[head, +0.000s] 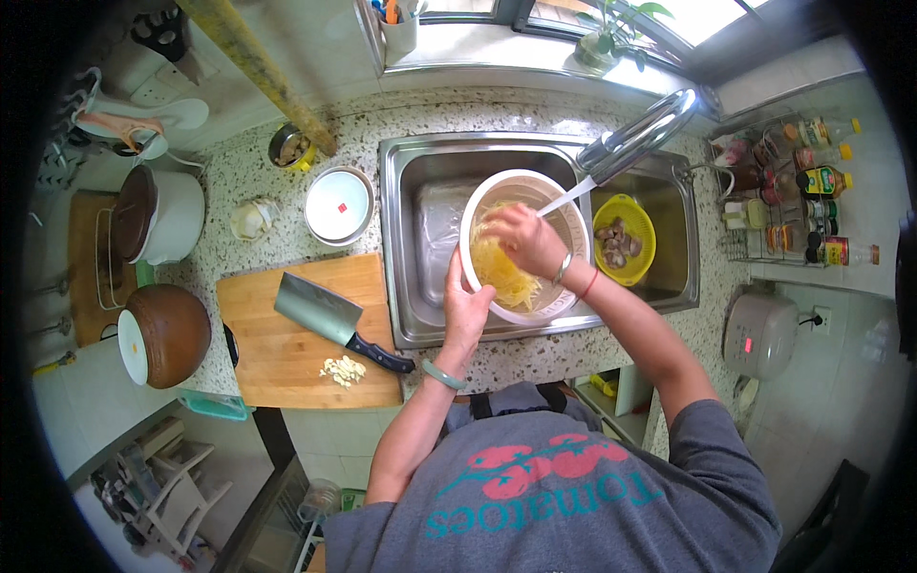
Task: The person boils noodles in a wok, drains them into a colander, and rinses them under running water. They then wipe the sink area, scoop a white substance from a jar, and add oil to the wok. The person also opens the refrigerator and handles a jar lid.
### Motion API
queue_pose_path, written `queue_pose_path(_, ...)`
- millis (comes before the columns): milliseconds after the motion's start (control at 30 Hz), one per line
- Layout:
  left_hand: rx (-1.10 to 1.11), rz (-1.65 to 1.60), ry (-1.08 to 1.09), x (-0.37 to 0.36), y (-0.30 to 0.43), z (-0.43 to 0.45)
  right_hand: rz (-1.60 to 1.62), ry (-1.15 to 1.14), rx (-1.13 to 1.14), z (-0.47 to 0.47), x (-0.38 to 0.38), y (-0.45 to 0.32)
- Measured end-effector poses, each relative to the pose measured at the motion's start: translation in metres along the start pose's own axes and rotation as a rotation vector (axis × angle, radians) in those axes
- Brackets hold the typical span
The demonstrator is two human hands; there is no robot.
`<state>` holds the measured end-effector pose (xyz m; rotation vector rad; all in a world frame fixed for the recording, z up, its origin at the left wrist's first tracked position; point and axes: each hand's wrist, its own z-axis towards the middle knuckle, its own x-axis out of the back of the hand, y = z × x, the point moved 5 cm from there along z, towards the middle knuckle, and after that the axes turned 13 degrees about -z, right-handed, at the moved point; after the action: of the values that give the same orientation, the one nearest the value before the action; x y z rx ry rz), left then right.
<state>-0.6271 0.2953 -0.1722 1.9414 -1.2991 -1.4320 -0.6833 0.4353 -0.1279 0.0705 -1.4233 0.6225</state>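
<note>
My left hand (pixel 467 308) grips the near-left rim of a white plastic colander (pixel 577 236), thumb over the edge, fingers against the outer wall. The colander is over the large basin of a steel double sink (pixel 430 236) and bears writing. Inside lie thin pale-yellow shreds (pixel 505 276), apparently potato. Reaching in from the right, my right hand (pixel 526 236) is among the shreds, its fingers slightly curled and blurred; whether they pinch any is unclear. Water streams from the chrome faucet (pixel 641 136) into the colander beside this hand.
A yellow basket (pixel 625 275) of meat pieces (pixel 617 243) sits in the small basin. Left of the sink, a wooden cutting board (pixel 251 336) carries a cleaver (pixel 319 308) and chopped garlic (pixel 342 372). Behind it are a white bowl (pixel 339 204) and a small pot (pixel 290 147). Bottles (pixel 824 183) fill the right rack.
</note>
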Motion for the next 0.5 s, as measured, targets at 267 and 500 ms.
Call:
queue_pose_path(267,0.067,-0.213,0.119,-0.005,0.012,-0.009,0.208,-0.116,-0.434,-0.051,-0.016,0.055)
queue_pose_path(500,-0.104,-0.2,0.165,-0.032,0.004,0.007,0.778,0.112,-0.931,-0.063,0.014,0.107)
